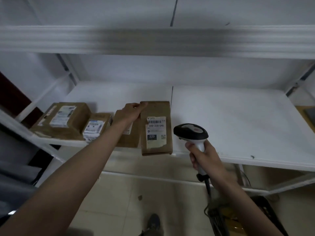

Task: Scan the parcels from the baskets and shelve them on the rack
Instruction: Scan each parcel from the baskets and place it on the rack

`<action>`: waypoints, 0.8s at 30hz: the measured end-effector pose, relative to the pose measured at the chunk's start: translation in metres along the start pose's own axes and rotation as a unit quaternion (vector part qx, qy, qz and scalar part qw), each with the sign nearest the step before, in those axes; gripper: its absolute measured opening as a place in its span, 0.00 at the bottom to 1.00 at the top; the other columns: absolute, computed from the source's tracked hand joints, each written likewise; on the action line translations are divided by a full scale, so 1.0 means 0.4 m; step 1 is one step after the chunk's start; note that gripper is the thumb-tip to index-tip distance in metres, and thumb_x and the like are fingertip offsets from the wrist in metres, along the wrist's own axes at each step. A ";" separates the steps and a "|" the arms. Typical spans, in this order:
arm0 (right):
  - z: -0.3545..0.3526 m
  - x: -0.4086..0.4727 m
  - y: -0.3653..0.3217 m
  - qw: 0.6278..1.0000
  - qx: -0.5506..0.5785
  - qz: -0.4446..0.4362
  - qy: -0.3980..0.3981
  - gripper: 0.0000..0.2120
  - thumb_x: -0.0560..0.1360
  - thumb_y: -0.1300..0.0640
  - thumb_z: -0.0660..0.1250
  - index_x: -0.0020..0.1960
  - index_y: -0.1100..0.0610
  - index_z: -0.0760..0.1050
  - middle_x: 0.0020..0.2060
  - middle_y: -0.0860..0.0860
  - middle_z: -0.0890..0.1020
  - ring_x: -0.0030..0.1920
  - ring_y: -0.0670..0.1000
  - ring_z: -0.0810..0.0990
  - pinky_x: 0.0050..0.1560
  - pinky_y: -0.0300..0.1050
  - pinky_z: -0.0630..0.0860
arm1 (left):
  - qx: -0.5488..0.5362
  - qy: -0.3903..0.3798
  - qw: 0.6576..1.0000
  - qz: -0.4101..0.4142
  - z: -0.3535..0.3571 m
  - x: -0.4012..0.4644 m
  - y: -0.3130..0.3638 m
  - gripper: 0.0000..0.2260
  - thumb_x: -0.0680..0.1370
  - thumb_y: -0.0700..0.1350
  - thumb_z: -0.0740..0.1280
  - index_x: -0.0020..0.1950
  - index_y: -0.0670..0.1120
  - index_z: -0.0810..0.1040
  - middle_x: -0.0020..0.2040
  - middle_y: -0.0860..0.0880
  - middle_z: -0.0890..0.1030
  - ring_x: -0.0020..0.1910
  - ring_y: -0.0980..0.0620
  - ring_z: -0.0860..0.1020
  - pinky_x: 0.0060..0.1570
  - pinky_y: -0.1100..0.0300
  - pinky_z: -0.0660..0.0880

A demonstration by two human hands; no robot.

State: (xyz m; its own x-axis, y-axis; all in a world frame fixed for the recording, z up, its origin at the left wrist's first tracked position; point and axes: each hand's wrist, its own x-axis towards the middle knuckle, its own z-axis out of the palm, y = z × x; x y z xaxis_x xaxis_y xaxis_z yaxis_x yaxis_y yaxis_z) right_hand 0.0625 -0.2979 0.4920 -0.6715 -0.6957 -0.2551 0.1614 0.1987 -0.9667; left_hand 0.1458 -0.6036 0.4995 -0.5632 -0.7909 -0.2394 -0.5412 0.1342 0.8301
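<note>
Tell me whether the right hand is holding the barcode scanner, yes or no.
Yes, the right hand grips the handle of the scanner, while the left hand holds the labelled parcel at the shelf.

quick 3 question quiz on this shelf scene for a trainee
1. True or false: the right hand holds the scanner.
2. How many parcels lie on the shelf?
3. The left hand grips which parcel? A) the far-left one B) the one marked 220 C) none

Key:
1. True
2. Four
3. B, at its far left corner
</note>
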 end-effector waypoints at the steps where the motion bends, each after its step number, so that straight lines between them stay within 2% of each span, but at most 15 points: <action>1: 0.010 0.014 0.000 1.000 0.000 0.003 0.008 0.08 0.80 0.52 0.69 0.56 0.52 0.74 0.28 0.51 0.76 0.25 0.46 0.72 0.26 0.39 0.71 | 0.003 -0.008 1.000 -0.004 0.005 0.040 -0.001 0.29 0.76 0.69 0.66 0.62 0.46 0.81 0.56 0.45 0.85 0.53 0.46 0.83 0.56 0.52 0.78; 3: 0.027 0.038 0.002 1.000 0.006 0.006 0.019 0.08 0.80 0.52 0.69 0.57 0.52 0.74 0.28 0.51 0.76 0.25 0.46 0.72 0.26 0.39 0.71 | 0.007 -0.018 1.000 -0.004 0.021 0.108 -0.006 0.25 0.78 0.65 0.66 0.59 0.44 0.81 0.52 0.45 0.85 0.46 0.49 0.83 0.44 0.59 0.77; 4: 0.034 0.050 0.004 1.000 0.008 0.008 0.025 0.09 0.80 0.52 0.69 0.57 0.53 0.74 0.28 0.51 0.76 0.25 0.46 0.72 0.26 0.39 0.71 | 0.010 -0.024 1.000 -0.004 0.030 0.136 -0.008 0.23 0.79 0.63 0.66 0.58 0.44 0.82 0.51 0.45 0.85 0.44 0.50 0.83 0.43 0.60 0.76; 8: 0.057 0.090 0.011 0.998 0.006 0.018 0.054 0.09 0.80 0.52 0.69 0.57 0.54 0.73 0.28 0.50 0.76 0.25 0.46 0.72 0.27 0.39 0.71 | 0.019 -0.050 0.998 -0.021 0.061 0.218 -0.026 0.22 0.79 0.61 0.66 0.52 0.42 0.81 0.47 0.45 0.83 0.42 0.50 0.81 0.48 0.57 0.76; 12: 0.075 0.119 0.017 0.997 0.009 0.020 0.072 0.08 0.80 0.52 0.69 0.57 0.53 0.74 0.28 0.51 0.77 0.25 0.47 0.72 0.26 0.40 0.71 | 0.033 -0.072 0.996 -0.046 0.083 0.255 -0.056 0.21 0.80 0.60 0.66 0.49 0.41 0.80 0.44 0.47 0.80 0.43 0.49 0.79 0.39 0.60 0.72; 14: 0.081 0.121 0.021 0.997 0.003 0.020 0.079 0.08 0.80 0.52 0.69 0.56 0.54 0.74 0.28 0.51 0.77 0.26 0.47 0.72 0.26 0.40 0.71 | 0.043 -0.068 0.996 -0.043 0.094 0.263 -0.077 0.16 0.81 0.56 0.67 0.43 0.44 0.77 0.42 0.48 0.80 0.43 0.48 0.79 0.37 0.59 0.73; 15: 0.083 0.121 0.022 0.996 0.000 0.019 0.082 0.08 0.80 0.52 0.69 0.56 0.54 0.74 0.28 0.51 0.77 0.26 0.48 0.72 0.26 0.40 0.71 | 0.045 -0.063 0.996 -0.037 0.099 0.264 -0.084 0.13 0.81 0.51 0.68 0.40 0.46 0.76 0.43 0.46 0.80 0.45 0.46 0.81 0.41 0.56 0.77; 16: 0.083 0.122 0.023 0.996 -0.003 0.019 0.083 0.08 0.80 0.52 0.69 0.56 0.54 0.74 0.28 0.51 0.77 0.26 0.48 0.72 0.26 0.40 0.71 | 0.052 -0.054 0.997 -0.034 0.102 0.265 -0.089 0.09 0.81 0.46 0.68 0.41 0.46 0.76 0.45 0.45 0.80 0.49 0.42 0.82 0.49 0.52 0.80; 17: 0.084 0.122 0.024 0.996 -0.007 0.020 0.085 0.08 0.80 0.52 0.69 0.56 0.55 0.74 0.28 0.51 0.77 0.26 0.48 0.72 0.26 0.40 0.72 | 0.059 -0.051 0.996 -0.032 0.103 0.265 -0.093 0.04 0.81 0.42 0.67 0.47 0.43 0.79 0.50 0.43 0.81 0.55 0.40 0.82 0.57 0.49 0.79; 18: 0.085 0.123 0.024 0.996 -0.011 0.020 0.087 0.08 0.80 0.53 0.69 0.56 0.55 0.74 0.28 0.51 0.77 0.26 0.48 0.72 0.26 0.40 0.72 | 0.073 -0.046 0.996 -0.029 0.102 0.265 -0.094 0.08 0.80 0.40 0.67 0.58 0.39 0.79 0.58 0.40 0.81 0.61 0.39 0.80 0.64 0.48 0.76; 19: 0.084 0.123 0.025 0.996 -0.015 0.021 0.090 0.08 0.81 0.53 0.69 0.55 0.55 0.74 0.28 0.51 0.77 0.26 0.48 0.73 0.26 0.40 0.72 | 0.098 -0.041 0.994 -0.014 0.105 0.262 -0.093 0.16 0.80 0.40 0.67 0.68 0.38 0.75 0.66 0.38 0.77 0.66 0.40 0.76 0.67 0.50 0.73; 21: 0.084 0.124 0.028 0.995 -0.022 0.023 0.093 0.08 0.81 0.53 0.68 0.55 0.55 0.74 0.28 0.51 0.77 0.26 0.48 0.73 0.26 0.39 0.72 | 0.146 -0.030 0.988 0.050 0.113 0.235 -0.084 0.23 0.81 0.42 0.67 0.75 0.40 0.69 0.72 0.39 0.70 0.69 0.44 0.72 0.65 0.56 0.70; 23: 0.087 0.124 0.034 0.995 -0.024 0.027 0.093 0.07 0.81 0.52 0.68 0.55 0.55 0.74 0.27 0.51 0.77 0.25 0.48 0.72 0.26 0.40 0.71 | 0.177 -0.049 0.973 0.142 0.137 0.191 -0.074 0.22 0.80 0.44 0.68 0.74 0.45 0.71 0.72 0.41 0.69 0.67 0.47 0.71 0.60 0.59 0.68; 24: 0.089 0.122 0.036 0.995 -0.024 0.028 0.092 0.07 0.81 0.52 0.68 0.54 0.55 0.73 0.27 0.51 0.77 0.25 0.48 0.72 0.26 0.40 0.71 | 0.192 -0.085 0.960 0.186 0.157 0.169 -0.078 0.22 0.80 0.46 0.68 0.74 0.47 0.72 0.73 0.43 0.68 0.69 0.47 0.70 0.63 0.58 0.67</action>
State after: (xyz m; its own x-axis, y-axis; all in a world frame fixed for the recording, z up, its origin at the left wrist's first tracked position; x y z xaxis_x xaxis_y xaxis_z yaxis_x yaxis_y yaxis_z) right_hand 0.0579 -0.3536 0.4649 -0.7841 -0.5459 -0.2954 0.1697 0.2692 -0.9480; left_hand 0.0854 -0.6238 0.4259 -0.8384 -0.5407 -0.0693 -0.4552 0.6245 0.6346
